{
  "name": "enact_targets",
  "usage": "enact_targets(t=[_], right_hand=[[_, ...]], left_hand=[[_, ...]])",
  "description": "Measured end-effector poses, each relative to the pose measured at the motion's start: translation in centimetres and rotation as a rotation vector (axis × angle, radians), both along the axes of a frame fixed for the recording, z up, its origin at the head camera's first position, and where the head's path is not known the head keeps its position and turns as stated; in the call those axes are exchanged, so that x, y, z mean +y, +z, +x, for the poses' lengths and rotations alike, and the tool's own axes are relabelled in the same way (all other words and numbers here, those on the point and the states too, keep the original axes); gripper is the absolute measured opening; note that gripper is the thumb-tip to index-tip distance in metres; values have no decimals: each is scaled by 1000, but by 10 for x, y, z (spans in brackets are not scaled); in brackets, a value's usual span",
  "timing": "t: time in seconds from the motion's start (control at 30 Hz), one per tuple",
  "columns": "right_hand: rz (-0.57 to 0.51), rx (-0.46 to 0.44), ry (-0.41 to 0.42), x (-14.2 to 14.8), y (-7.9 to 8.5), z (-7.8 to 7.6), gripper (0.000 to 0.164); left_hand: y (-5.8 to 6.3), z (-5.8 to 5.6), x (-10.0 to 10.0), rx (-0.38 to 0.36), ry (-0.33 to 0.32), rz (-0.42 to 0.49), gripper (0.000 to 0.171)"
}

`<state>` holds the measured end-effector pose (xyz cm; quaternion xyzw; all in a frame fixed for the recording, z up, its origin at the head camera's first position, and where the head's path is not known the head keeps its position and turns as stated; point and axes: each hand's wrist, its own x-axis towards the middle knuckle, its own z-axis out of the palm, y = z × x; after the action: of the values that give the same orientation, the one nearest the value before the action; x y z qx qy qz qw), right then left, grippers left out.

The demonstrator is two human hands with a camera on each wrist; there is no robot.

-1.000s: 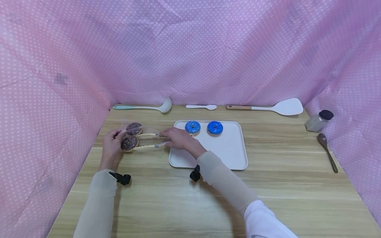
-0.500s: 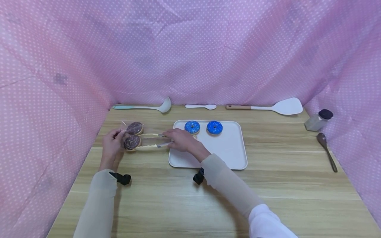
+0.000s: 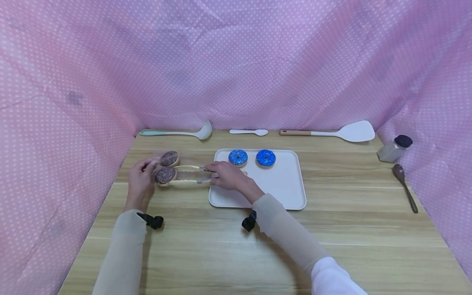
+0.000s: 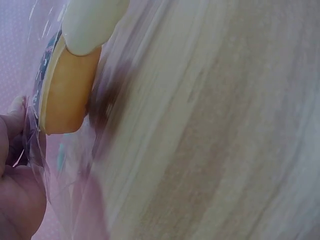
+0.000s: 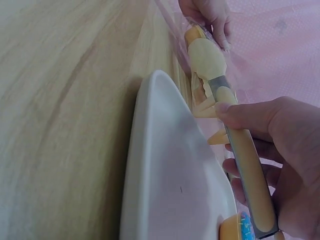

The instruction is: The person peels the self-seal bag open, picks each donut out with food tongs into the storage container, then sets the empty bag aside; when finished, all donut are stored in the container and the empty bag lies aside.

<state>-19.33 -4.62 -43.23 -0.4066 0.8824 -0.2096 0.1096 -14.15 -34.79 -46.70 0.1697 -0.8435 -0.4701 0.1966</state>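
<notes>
Over the table (image 3: 221, 254): left hand (image 3: 141, 180), pinching bag (image 4: 40, 155); right hand (image 3: 230, 176), gripping tongs (image 5: 251, 172). Nearer brown doughnut (image 3: 165, 175), at tongs' end.

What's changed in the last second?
Head view: right grip and tongs eased slightly right; both chocolate-iced donuts, nearer and farther, shifted slightly right too. Nothing newly grabbed or released. Unchanged: left grip pinching the clear plastic; white tray; two blue-iced donuts on it.
</notes>
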Motion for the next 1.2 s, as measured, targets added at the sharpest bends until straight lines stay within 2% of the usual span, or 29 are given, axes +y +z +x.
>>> enact_targets(t=[0.07, 0.2, 0.3, 0.4, 0.53, 0.6, 0.63, 0.67, 0.83, 0.87, 0.9, 1.03, 1.2], right_hand=[[-12, -6, 0, 1, -1, 0, 51], [-22, 3, 0, 4, -1, 0, 52], [-25, 11, -7, 6, 0, 0, 52], [-27, 19, -13, 8, 0, 1, 53], [-28, 41, -23, 11, -1, 2, 53], [-25, 43, -32, 12, -2, 3, 53], [-25, 44, -36, 13, -2, 4, 53], [-25, 40, -41, 14, -2, 5, 53], [-38, 31, -64, 19, -3, 6, 53], [-42, 34, -69, 20, -3, 6, 54], [-44, 40, -73, 21, -3, 7, 53], [-51, 71, -93, 26, -3, 10, 54], [-60, 62, -123, 30, -4, 13, 55]], left_hand=[[0, 0, 0, -18, -1, 15, 33], [-1, 0, 2, -56, 8, 164, 33], [-1, 0, 3, -53, 25, 276, 31], [-1, -1, 2, -50, 30, 232, 31], [0, 0, 1, -67, 18, 95, 34], [1, 1, 1, -73, 15, 64, 35], [1, 1, 1, -74, 15, 66, 35], [1, 2, 2, -73, 12, 112, 35], [2, 1, 5, -75, 26, 145, 36], [2, 1, 7, -72, 28, 165, 35], [2, 1, 8, -74, 31, 142, 35], [3, 0, 12, -72, 31, 204, 33], [4, -1, 14, -93, 29, 185, 34]])
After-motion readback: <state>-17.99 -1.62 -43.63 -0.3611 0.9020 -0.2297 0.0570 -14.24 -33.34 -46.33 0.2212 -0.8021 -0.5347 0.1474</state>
